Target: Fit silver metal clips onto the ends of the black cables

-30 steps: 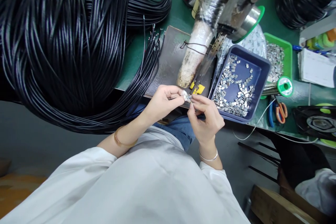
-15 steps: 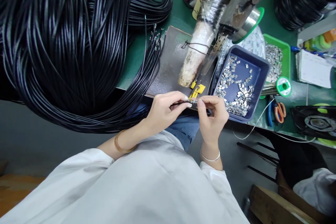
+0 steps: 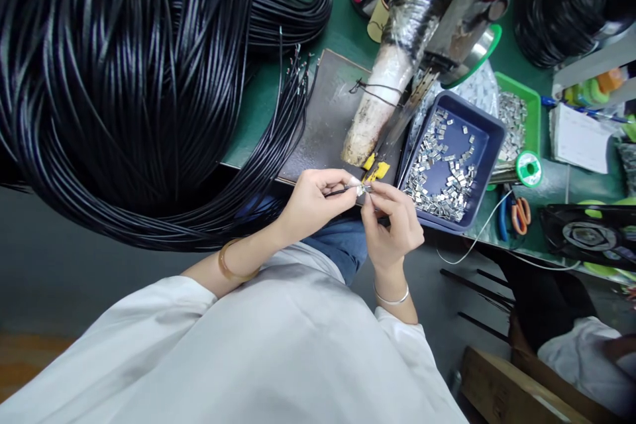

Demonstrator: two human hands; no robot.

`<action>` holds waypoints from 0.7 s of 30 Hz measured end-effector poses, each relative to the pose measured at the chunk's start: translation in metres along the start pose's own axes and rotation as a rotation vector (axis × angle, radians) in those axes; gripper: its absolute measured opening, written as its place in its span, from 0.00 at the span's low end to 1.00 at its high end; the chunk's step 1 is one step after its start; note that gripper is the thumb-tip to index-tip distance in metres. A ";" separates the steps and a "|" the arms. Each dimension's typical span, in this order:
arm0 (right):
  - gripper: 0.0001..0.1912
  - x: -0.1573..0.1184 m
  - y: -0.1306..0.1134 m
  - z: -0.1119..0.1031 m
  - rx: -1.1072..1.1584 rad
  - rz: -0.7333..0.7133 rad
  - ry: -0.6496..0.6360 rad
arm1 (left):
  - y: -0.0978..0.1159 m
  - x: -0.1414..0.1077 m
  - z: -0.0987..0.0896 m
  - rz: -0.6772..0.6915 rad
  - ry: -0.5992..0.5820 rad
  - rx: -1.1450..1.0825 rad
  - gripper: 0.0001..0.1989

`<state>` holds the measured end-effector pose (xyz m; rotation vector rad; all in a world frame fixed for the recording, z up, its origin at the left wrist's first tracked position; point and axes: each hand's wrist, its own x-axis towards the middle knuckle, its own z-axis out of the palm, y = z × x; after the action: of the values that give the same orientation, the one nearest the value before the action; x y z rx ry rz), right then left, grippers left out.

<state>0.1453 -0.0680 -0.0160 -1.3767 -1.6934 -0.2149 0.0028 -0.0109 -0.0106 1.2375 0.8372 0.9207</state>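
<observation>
A black cable [image 3: 336, 193] is pinched between the thumb and fingers of my left hand [image 3: 318, 202], its tip pointing right. My right hand [image 3: 395, 218] is closed at that tip, thumb and forefinger on a small silver metal connector [image 3: 366, 188]; its exact shape is too small to make out. Both hands' fingertips nearly meet. Just beyond them, at the front of a dark mat [image 3: 328, 116], is a yellow clip-like holder [image 3: 380, 170]. A soldering iron's metal shaft [image 3: 415, 96] slants down toward it, beside a white-wrapped extraction hose [image 3: 372, 106].
Large bundles of black cable [image 3: 119, 93] cover the left, with stripped ends [image 3: 298, 73] lying beside the mat. A blue tray [image 3: 489, 126] of small metal shells stands right, near a green tray [image 3: 531, 99], solder spool [image 3: 529, 169], orange-handled cutters [image 3: 521, 215] and a fan [image 3: 589, 235]. Another person's sleeve [image 3: 571, 351] shows lower right.
My right hand has moved slightly left and closer to my left hand, with its fingers now at the cable tip. The whole view has shifted a little.
</observation>
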 end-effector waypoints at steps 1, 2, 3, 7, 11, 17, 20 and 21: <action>0.10 0.000 0.000 0.001 0.001 0.011 0.004 | 0.000 0.002 0.000 -0.006 0.007 -0.021 0.06; 0.10 0.000 0.000 0.002 0.005 0.025 0.004 | 0.000 0.003 0.001 -0.013 0.013 -0.044 0.06; 0.09 0.000 0.001 0.003 0.013 0.040 0.001 | 0.000 0.005 0.001 -0.020 0.017 -0.064 0.05; 0.09 0.002 0.003 0.004 0.050 0.089 -0.016 | -0.001 0.008 0.002 -0.036 0.041 -0.069 0.04; 0.10 0.006 0.003 0.004 0.049 0.086 -0.014 | 0.000 0.007 0.002 -0.002 0.077 0.024 0.05; 0.10 0.003 0.001 0.003 0.076 0.063 -0.033 | 0.003 0.006 -0.003 0.027 0.032 0.088 0.06; 0.09 0.001 0.001 0.002 0.092 0.050 -0.057 | 0.002 0.006 -0.005 0.014 -0.003 0.079 0.06; 0.09 0.002 0.002 0.001 0.089 0.054 -0.068 | 0.001 0.005 -0.005 0.013 -0.008 0.082 0.06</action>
<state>0.1468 -0.0658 -0.0161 -1.3748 -1.6983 -0.0618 0.0002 -0.0043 -0.0103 1.3175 0.8685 0.8985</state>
